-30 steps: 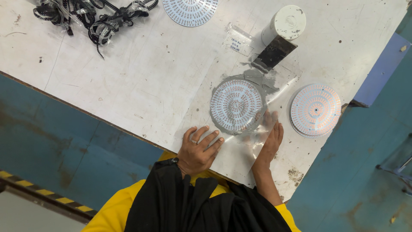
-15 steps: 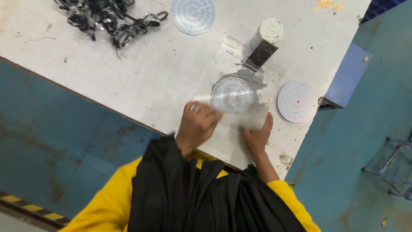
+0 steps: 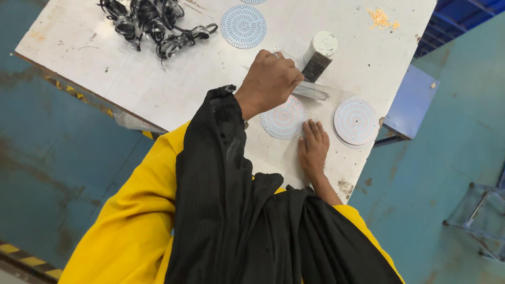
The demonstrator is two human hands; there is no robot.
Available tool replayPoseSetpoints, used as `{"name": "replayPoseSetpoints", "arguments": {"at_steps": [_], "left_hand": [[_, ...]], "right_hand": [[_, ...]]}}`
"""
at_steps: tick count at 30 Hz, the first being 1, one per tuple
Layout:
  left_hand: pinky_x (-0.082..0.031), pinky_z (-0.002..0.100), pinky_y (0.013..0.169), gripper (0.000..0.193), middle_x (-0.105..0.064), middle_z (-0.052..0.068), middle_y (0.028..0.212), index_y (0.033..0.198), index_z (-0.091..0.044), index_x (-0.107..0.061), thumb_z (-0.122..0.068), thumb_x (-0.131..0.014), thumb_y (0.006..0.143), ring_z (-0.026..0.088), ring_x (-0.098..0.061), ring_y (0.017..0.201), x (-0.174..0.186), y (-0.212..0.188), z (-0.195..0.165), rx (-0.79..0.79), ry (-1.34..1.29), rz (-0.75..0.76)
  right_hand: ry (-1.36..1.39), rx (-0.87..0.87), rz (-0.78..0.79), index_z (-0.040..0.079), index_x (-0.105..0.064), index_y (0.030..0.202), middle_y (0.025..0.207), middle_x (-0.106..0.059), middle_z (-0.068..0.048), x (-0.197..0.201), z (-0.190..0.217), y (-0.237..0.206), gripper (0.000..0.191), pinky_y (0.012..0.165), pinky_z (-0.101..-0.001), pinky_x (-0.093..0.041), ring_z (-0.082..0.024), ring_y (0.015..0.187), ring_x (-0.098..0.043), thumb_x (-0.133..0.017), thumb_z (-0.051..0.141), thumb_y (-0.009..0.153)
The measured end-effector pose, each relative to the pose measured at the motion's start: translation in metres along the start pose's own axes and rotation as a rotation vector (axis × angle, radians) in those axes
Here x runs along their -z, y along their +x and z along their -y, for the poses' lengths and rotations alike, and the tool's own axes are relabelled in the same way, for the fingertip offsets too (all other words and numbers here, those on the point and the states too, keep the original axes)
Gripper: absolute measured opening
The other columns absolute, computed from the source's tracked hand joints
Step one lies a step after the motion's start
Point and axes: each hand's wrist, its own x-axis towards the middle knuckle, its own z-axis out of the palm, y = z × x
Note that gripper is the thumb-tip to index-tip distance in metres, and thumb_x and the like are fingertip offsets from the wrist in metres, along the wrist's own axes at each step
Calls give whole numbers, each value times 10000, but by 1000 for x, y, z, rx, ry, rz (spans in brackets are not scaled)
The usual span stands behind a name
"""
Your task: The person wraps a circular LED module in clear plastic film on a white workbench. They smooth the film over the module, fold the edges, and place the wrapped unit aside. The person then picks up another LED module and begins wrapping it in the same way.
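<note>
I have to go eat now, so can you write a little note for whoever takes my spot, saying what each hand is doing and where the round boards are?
Left hand: raised over the white table, fingers curled on the end of a clear plastic strip or film; I cannot tell the grip exactly.
Right hand: flat on the table, fingers touching the edge of the round dotted board in front.
Other round boards: one to the right, one farther back.
A white cylinder with a dark base stands just behind the left hand; black cable bundles lie at the far corner.
Done or left: I cannot tell from this view.
</note>
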Motion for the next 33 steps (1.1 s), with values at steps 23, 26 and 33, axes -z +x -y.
{"name": "replayPoseSetpoints", "arguments": {"at_steps": [23, 26, 33], "left_hand": [[-451, 448, 818, 90, -705, 10, 859, 897, -162, -790, -180, -702, 896, 243, -656, 881, 15, -22, -15, 11, 83, 4], [-441, 453, 791, 89, -705, 18, 861, 867, -159, -781, -179, -696, 886, 257, -650, 893, 8, -40, -15, -26, 27, 29], [-422, 470, 962, 163, -693, 50, 1124, 1019, -164, -762, -154, -674, 881, 290, -610, 1143, -37, -137, -20, -71, 24, 239]], "right_hand": [[-112, -68, 46, -19, -450, 1507, 1629, -366, -183, -1, 36, 22, 871, 1219, -540, -136, -340, 1546, -203, -648, 587, 913], [-132, -64, 26, 0, -475, 1493, 1622, -394, -180, 4, 37, 24, 853, 1215, -531, -154, -346, 1540, -247, -652, 588, 901], [-108, 27, -93, 15, -547, 1464, 1547, -503, -112, -8, 8, 11, 785, 1313, -486, -185, -277, 1534, -382, -708, 531, 895]]}}
